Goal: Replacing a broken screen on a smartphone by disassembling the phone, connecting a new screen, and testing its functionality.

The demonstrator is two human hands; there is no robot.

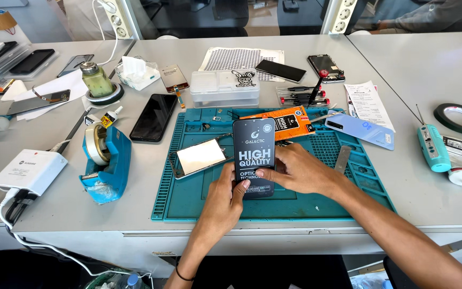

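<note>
Both hands hold a flat black packet with white print (253, 152), standing it up over the teal work mat (199, 198). My left hand (224, 200) grips its lower edge from below, thumb on the front. My right hand (298, 170) pinches its right side, fingers behind it. Just left of the packet a phone frame with a pale, reflective panel (198, 158) lies on the mat. An orange packet (287, 122) lies behind the black one.
A light blue phone back (360, 131) rests on the mat's right. A blue tape dispenser (105, 155), black phone (153, 116), clear plastic box (224, 88), screwdrivers (301, 95), teal tool (433, 147), black tape roll (461, 118) and white charger box (29, 171) surround the mat.
</note>
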